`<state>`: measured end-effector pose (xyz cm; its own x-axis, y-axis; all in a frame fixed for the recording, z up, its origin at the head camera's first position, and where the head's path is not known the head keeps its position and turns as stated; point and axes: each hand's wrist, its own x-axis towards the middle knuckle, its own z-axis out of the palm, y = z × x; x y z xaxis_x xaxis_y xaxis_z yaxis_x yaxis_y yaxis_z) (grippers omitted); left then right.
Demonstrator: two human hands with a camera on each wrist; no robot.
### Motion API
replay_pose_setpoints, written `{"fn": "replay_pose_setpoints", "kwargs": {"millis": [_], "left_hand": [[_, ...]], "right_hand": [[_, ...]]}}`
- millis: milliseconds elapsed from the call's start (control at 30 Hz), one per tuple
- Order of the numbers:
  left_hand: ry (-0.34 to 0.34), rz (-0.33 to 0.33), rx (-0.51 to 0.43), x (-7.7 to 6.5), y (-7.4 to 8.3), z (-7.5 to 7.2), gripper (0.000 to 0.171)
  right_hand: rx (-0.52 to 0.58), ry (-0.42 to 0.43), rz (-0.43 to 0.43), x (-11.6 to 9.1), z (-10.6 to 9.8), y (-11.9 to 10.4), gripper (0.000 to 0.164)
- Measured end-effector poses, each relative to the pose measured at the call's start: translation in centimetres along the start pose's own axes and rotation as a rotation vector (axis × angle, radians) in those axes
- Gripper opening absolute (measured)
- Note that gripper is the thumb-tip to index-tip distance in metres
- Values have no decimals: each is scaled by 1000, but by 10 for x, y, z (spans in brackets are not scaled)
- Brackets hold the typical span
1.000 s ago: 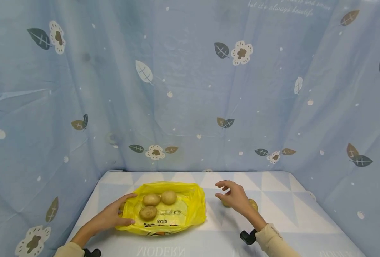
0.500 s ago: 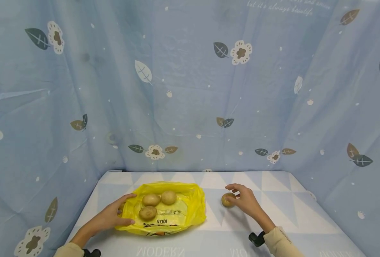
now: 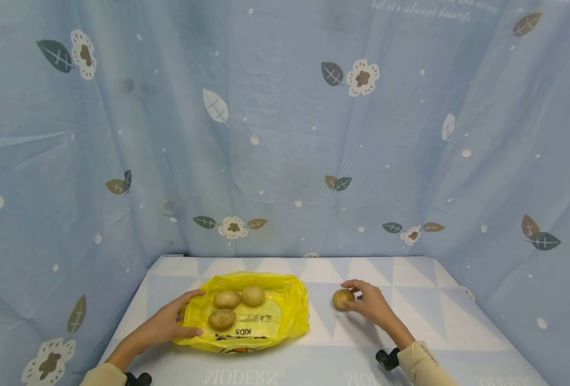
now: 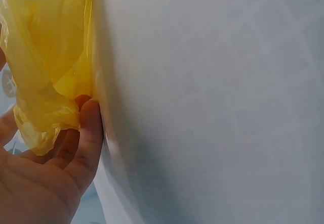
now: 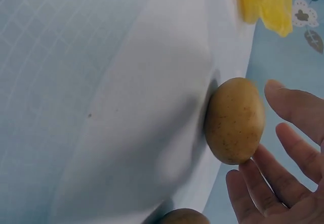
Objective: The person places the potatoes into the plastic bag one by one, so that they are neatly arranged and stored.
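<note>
Right hand (image 3: 373,306) is hovering wide, thumb and fingers loosely parted, gripping nothing yet. Beyond it, a pale-blue curtain printed with leaves and flowers (image 3: 275,118) is hanging, and a white-and-blue triangle-patterned table (image 3: 439,321) is spreading below. On its left side a bright yellow thin plastic bag (image 3: 293,311) is lying mouth-up, and the left hand (image 3: 162,321) is holding its left end. Inside, three smooth tan oval potatoes (image 3: 253,296) are resting. Right of the bag, a lone golden-brown oval potato (image 3: 341,300) is sitting on the table, nestling between that thumb and those fingers; firm contact is hard to tell. Another rounded brown potato (image 5: 185,217) is peeking in near the wrist camera's bottom edge. Good handling is probably meaning pads landing on opposite sides, squeezing evenly so nothing is rolling away.
</note>
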<state>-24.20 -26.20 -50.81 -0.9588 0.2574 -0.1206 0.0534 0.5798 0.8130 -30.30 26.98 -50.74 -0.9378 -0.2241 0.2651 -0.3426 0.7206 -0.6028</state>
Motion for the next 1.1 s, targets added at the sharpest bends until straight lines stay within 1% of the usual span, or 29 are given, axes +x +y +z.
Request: {"fn": "replay_pose_setpoints", "kwargs": {"millis": [133, 367, 467, 600, 800, 900, 1100], "left_hand": [[3, -4, 2, 2, 0, 1, 95], [2, -13, 12, 3, 0, 1, 95], [4, -4, 18, 3, 0, 1, 94], [-2, 2, 6, 2, -1, 0, 94], [2, 5, 7, 2, -3, 0, 93], [3, 14, 13, 2, -3, 0, 94], [-1, 10, 0, 1, -2, 0, 93]], "right_hand": [[6, -8, 13, 0, 2, 7, 45], [32, -40, 94, 1, 9, 15, 50], [21, -34, 99, 2, 10, 14, 52], [-2, -31, 107, 2, 10, 10, 50], [-1, -38, 125, -1, 7, 6, 50], [-7, -37, 122, -1, 7, 5, 51], [-22, -40, 131, 0, 10, 7, 52]]}}
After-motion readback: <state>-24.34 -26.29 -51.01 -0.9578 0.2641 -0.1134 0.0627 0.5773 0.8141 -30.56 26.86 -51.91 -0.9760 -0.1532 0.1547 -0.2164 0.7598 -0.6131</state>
